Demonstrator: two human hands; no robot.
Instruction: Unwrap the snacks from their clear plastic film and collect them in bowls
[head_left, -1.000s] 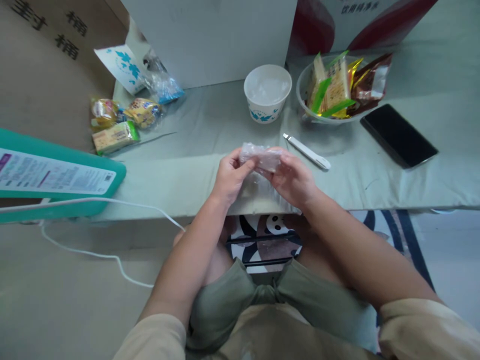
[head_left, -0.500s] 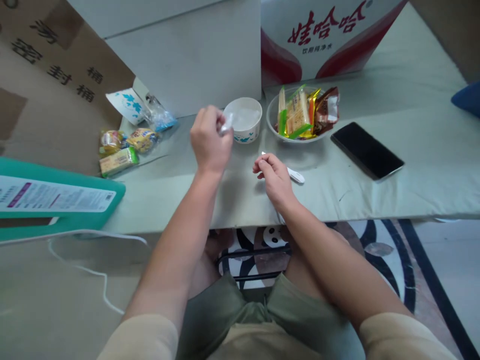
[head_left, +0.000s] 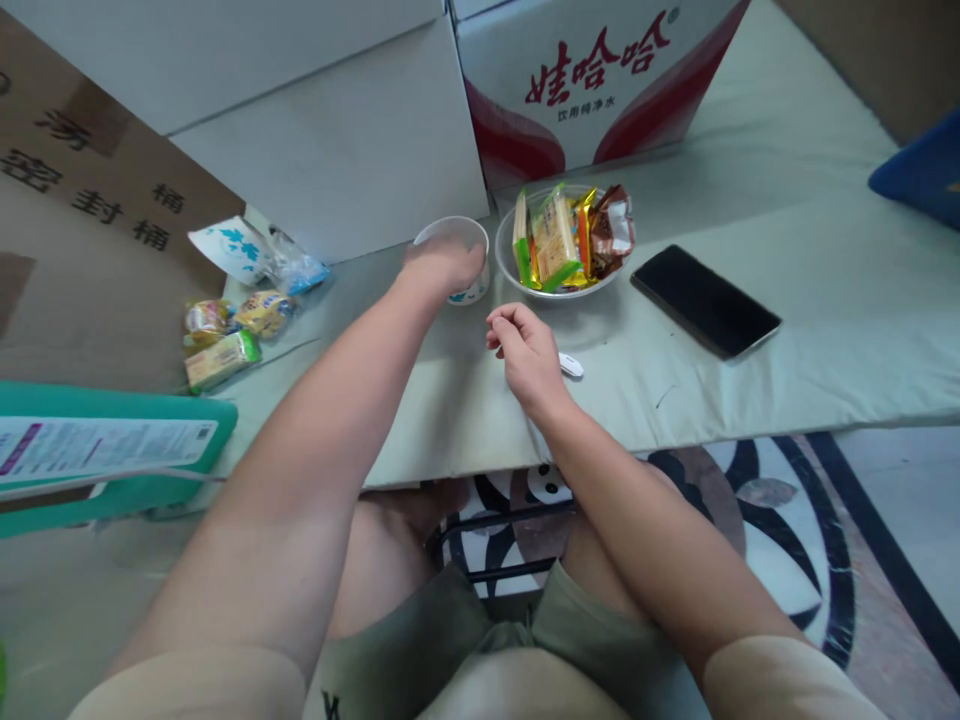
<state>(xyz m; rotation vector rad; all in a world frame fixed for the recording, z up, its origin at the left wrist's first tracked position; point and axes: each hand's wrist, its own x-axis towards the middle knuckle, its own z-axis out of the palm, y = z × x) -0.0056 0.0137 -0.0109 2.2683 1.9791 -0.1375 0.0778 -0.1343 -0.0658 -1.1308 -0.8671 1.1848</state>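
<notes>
Head view: the left hand (head_left: 448, 264), half a second ago left of the paper cup (head_left: 469, 293), is now over the cup's mouth, placing the work there. The cup stands upright on the counter (head_left: 450, 425). The right hand (head_left: 527, 352) is in front and right of the cup, fingers loosely curled. Owing to blur and angle, neither hand's grip can be confirmed. A white box (head_left: 352, 160) behind the cup and a snack bowl (head_left: 505, 256) just right limit movement; more room lies between cup and counter's front edge.

The left hand (head_left: 448, 262) is over the mouth of a cup (head_left: 474, 286) on the counter (head_left: 795, 395); the right hand (head_left: 526, 356), loosely curled, partly hides a white tool (head_left: 572, 366).
</notes>
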